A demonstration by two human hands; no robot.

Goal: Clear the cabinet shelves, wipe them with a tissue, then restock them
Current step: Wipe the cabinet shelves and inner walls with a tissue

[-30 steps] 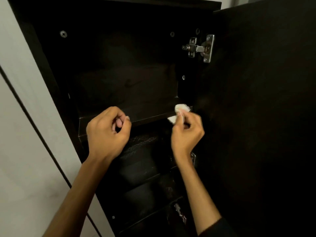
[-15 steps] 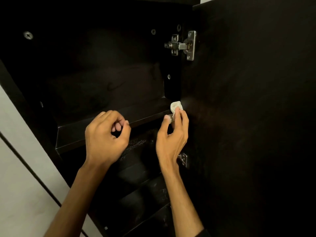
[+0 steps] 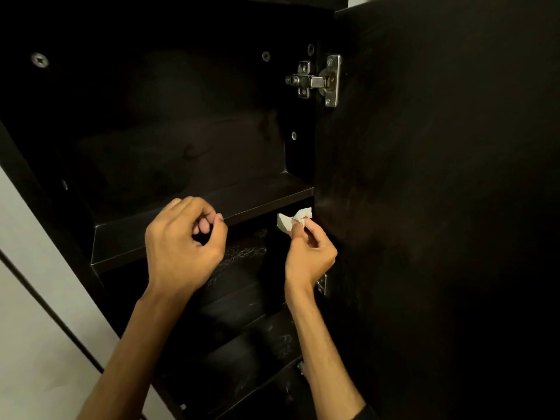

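Observation:
A dark cabinet stands open in front of me. Its upper shelf (image 3: 169, 225) is bare and dusty. My right hand (image 3: 309, 253) pinches a small crumpled white tissue (image 3: 292, 221) just below the right end of that shelf's front edge, next to the open door. My left hand (image 3: 181, 247) hovers in front of the shelf edge with its fingers curled and nothing in them. Lower shelves (image 3: 242, 301) show dimly beneath my hands, with dust marks on them.
The open cabinet door (image 3: 439, 207) fills the right side, hung on a metal hinge (image 3: 318, 81); a second hinge (image 3: 322, 283) peeks out behind my right wrist. A pale wall panel (image 3: 33, 313) lies to the left of the cabinet.
My right hand has drawn the tissue down off the shelf's right end to just under its front edge. My left hand has stayed curled in about the same place.

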